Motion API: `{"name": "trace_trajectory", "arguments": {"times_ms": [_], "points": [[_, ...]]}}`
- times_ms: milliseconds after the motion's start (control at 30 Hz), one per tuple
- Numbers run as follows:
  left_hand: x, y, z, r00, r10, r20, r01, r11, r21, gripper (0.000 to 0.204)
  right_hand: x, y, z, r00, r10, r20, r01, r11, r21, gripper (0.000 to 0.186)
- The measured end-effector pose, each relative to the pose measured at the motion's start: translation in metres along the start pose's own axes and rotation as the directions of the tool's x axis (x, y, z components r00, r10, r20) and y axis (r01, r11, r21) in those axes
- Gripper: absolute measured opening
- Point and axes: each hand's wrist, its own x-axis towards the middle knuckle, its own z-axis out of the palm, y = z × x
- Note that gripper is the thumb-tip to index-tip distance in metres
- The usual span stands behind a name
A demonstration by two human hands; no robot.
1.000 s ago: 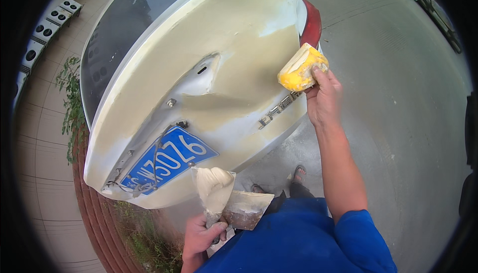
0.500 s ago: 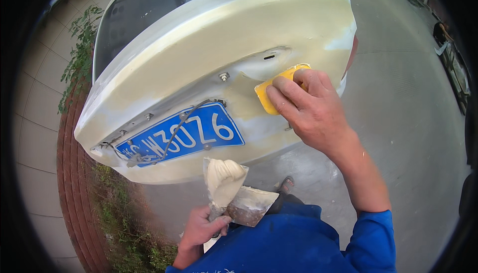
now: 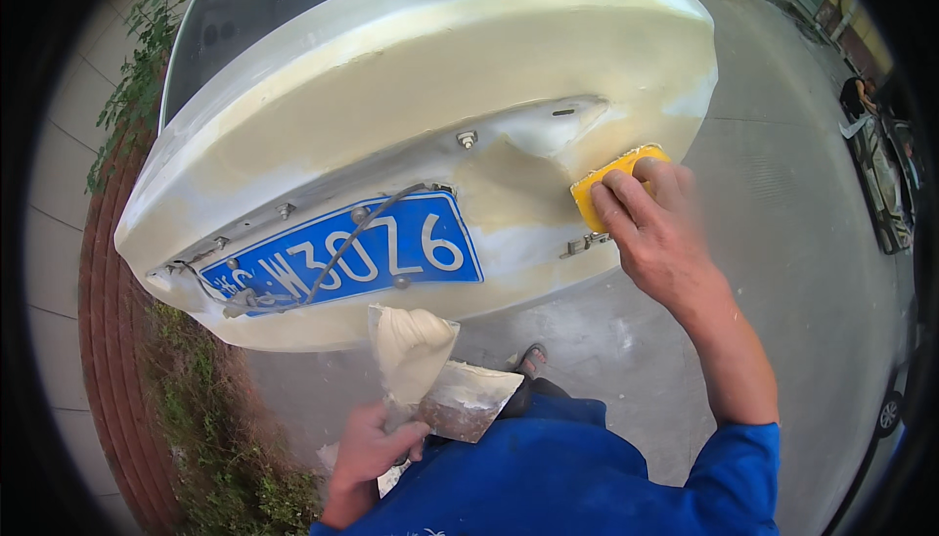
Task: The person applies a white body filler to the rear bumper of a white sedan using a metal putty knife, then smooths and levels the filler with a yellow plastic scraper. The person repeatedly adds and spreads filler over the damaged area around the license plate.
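Observation:
My right hand (image 3: 665, 233) pinches a yellow plastic spreader (image 3: 592, 189) against the right part of a car's tailgate (image 3: 391, 96). Cream filler coats the spreader's upper edge. The panel is pale and patchy, with smoothed filler (image 3: 514, 179) just left of the spreader. Low down, near the tailgate's bottom edge, my left hand (image 3: 377, 450) is closed round the handle of a putty knife (image 3: 386, 384). A thick lump of cream filler (image 3: 413, 335) sits on its blade. Crossing beside it is a second flat, smeared blade (image 3: 471, 401); how my hand holds that one is partly hidden.
A blue licence plate (image 3: 362, 247) with a loose cable across it is fixed to the tailgate's lower left. A metal latch (image 3: 584, 245) sits under the spreader. Plants (image 3: 220, 428) and a brick edging (image 3: 112, 340) run along the left. Another person (image 3: 859, 96) is at far right.
My right hand has drawn the spreader rightward across the panel, and a smooth filler patch shows behind it. The view has shifted slightly. My left hand still holds the putty knife.

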Motion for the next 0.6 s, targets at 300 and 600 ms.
{"name": "trace_trajectory", "arguments": {"times_ms": [300, 600], "points": [[0.001, 0.005, 0.004, 0.999, 0.029, -0.028, -0.029, 1.0, -0.006, 0.01, -0.051, -0.006, 0.027, 0.999, 0.036, 0.017, -0.036, 0.999, 0.028, 0.039], [0.004, 0.012, 0.019, 0.999, -0.002, -0.038, 0.005, 0.997, 0.08, 0.007, -0.087, -0.03, 0.051, 0.984, 0.172, -0.041, -0.166, 0.98, 0.108, 0.041]]}}
